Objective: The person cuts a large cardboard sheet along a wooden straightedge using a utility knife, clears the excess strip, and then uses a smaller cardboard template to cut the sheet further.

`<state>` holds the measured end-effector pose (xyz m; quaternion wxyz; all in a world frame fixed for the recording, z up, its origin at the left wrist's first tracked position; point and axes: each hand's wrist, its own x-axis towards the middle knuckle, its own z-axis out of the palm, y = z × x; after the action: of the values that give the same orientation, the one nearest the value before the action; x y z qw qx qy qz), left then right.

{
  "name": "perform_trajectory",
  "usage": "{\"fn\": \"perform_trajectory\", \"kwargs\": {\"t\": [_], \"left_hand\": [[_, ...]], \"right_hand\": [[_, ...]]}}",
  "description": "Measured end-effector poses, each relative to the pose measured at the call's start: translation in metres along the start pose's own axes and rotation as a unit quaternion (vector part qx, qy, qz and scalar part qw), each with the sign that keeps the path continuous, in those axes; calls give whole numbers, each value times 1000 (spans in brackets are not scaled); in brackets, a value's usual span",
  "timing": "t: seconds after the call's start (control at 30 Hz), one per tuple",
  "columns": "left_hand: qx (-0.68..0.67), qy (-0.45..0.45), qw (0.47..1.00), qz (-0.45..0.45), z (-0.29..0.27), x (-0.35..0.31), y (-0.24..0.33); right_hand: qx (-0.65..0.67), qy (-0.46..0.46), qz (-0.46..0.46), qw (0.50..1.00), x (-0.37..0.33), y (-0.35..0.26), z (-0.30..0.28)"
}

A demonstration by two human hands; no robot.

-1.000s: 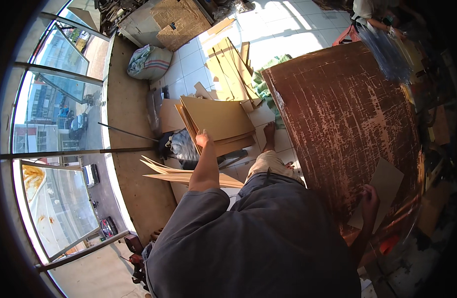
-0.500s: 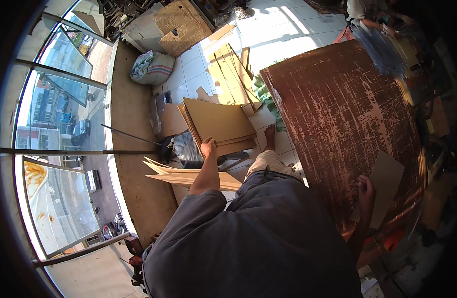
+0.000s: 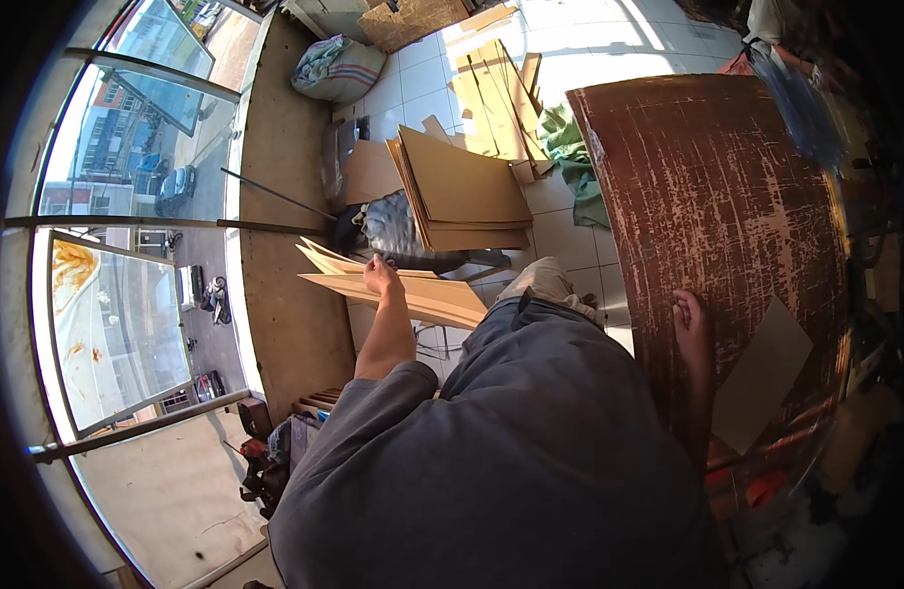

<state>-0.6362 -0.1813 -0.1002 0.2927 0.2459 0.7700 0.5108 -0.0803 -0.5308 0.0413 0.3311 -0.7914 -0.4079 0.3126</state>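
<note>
My left hand (image 3: 381, 275) is closed at the upper edge of some thin tan boards (image 3: 437, 298), which stand fanned out beside my left leg. Whether it grips one of them is hidden by the fingers. Just beyond it, a stack of larger tan boards (image 3: 471, 187) leans upright, touched by neither hand. Over the near left part of the worn brown table (image 3: 707, 187) hangs my right hand (image 3: 689, 319), its fingers curled in with nothing in them. Close to that hand, a flat grey-brown sheet (image 3: 763, 378) lies on the tabletop.
Long board strips (image 3: 496, 98) lie on the white tiled floor, beside a green cloth (image 3: 575, 162). A stuffed sack (image 3: 339, 69) rests against the low wall under the windows. A thin dark rod (image 3: 280, 191) slants from that wall. Someone's arm shows beyond the table's far right.
My left hand has left the larger board stack and come back to the fanned boards. My right hand has moved left, away from the sheet on the table. The view has shifted.
</note>
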Motion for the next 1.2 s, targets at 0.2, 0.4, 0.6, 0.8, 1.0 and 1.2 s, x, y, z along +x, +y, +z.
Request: {"fn": "perform_trajectory", "kwargs": {"t": [0.2,0.4,0.6,0.8,1.0,1.2], "left_hand": [[199,125,971,-52,-32,17,-84],[164,-111,943,-266,-5,-5,-125],[188,-105,936,-277,17,1,-131],[255,-3,936,-243,-11,-11,-129],[154,119,927,-321,-84,37,-131],[171,126,930,-301,-122,49,-99]], "right_hand": [[-14,-33,23,999,7,-19,-5],[-89,-60,45,993,6,-42,-7],[-98,-98,42,989,5,-78,1],[-109,-101,55,987,7,-124,19],[-112,-88,19,990,-1,-128,29],[-108,-113,37,987,-14,-125,42]]}}
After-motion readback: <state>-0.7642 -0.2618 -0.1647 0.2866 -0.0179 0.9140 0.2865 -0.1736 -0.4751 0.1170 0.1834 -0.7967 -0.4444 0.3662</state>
